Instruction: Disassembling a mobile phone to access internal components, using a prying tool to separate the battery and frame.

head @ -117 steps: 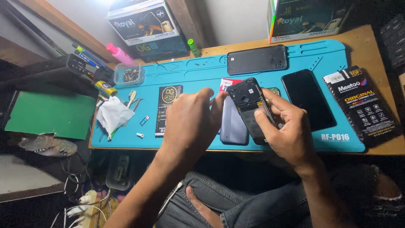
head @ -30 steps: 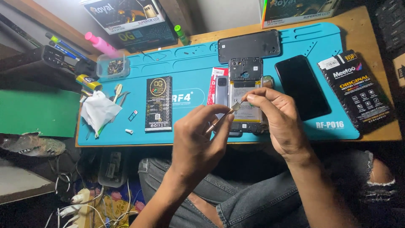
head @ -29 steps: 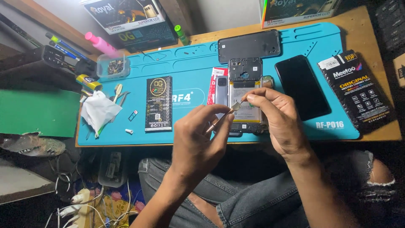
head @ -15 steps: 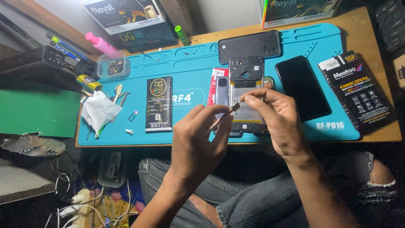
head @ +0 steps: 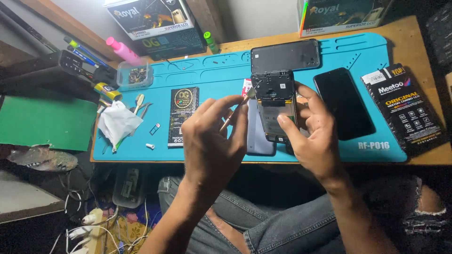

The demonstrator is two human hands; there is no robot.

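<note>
Left grip [head: 214, 134] pinched a thin pry tool [head: 235, 112]; right grip [head: 306, 131] clasped the opened phone [head: 275, 106]. A slip could gouge its exposed board.

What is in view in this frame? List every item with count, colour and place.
Work mat: one, turquoise, on the wooden desk.
Opened phone: one, black with back off, mat centre, in the right hand.
Thin tool: one, pale, in the left hand, tip at the phone's upper left corner.
Back cover: one, black, top of mat.
Screen panel: one, black, right of mat.
Grey cover: one, under the opened phone.
Flat packs: two, black, one mid-mat, one at the right edge.
Clear box: one, upper left of mat.
White cloth: one, left of mat.
Boxes: two, at the back.
Left hand: one.
Right hand: one.
</note>
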